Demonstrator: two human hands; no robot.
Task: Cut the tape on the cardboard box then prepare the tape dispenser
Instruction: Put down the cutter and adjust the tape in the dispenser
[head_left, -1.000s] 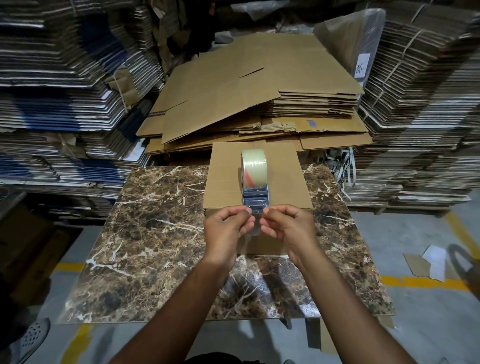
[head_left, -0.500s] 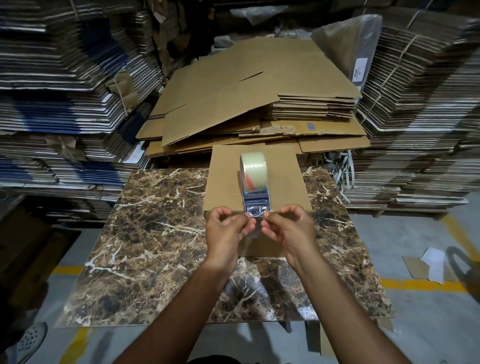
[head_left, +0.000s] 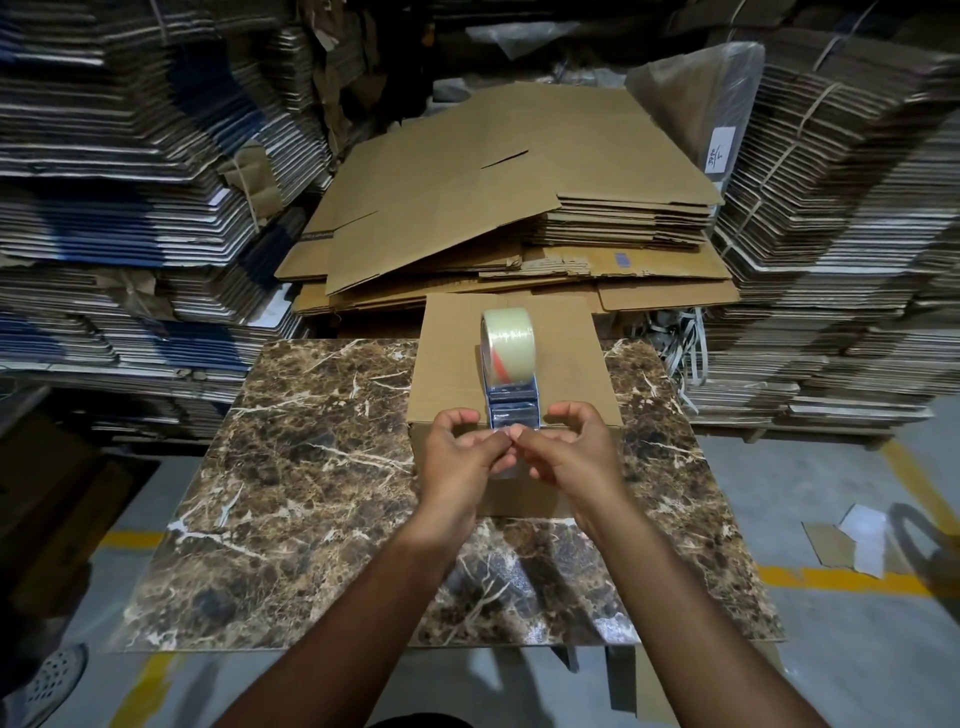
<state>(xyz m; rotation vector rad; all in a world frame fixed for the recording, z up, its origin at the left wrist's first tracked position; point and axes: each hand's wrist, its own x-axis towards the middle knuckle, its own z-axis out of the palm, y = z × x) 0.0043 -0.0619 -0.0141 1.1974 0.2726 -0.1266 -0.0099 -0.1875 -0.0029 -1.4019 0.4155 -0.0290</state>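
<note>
A closed cardboard box (head_left: 447, 364) sits at the far middle of a marble-patterned table (head_left: 311, 493). On top of it stands a blue tape dispenser (head_left: 511, 402) carrying a roll of clear tape (head_left: 506, 340). My left hand (head_left: 457, 457) and my right hand (head_left: 574, 454) meet at the box's near top edge, just in front of the dispenser. Thumbs and forefingers of both hands pinch the loose clear tape end (head_left: 506, 467), which hangs down the box's front face.
Flattened brown cartons (head_left: 493, 208) lie piled behind the table. Tall bundles of folded cardboard (head_left: 130, 182) rise on the left, and similar stacks (head_left: 831, 260) on the right. Scraps of card and paper (head_left: 852, 540) lie on the grey floor at right, by a yellow line.
My fingertips have drawn closer together over the tape end, and the hands have dropped slightly toward the box's front edge. The dispenser and box stay in place.
</note>
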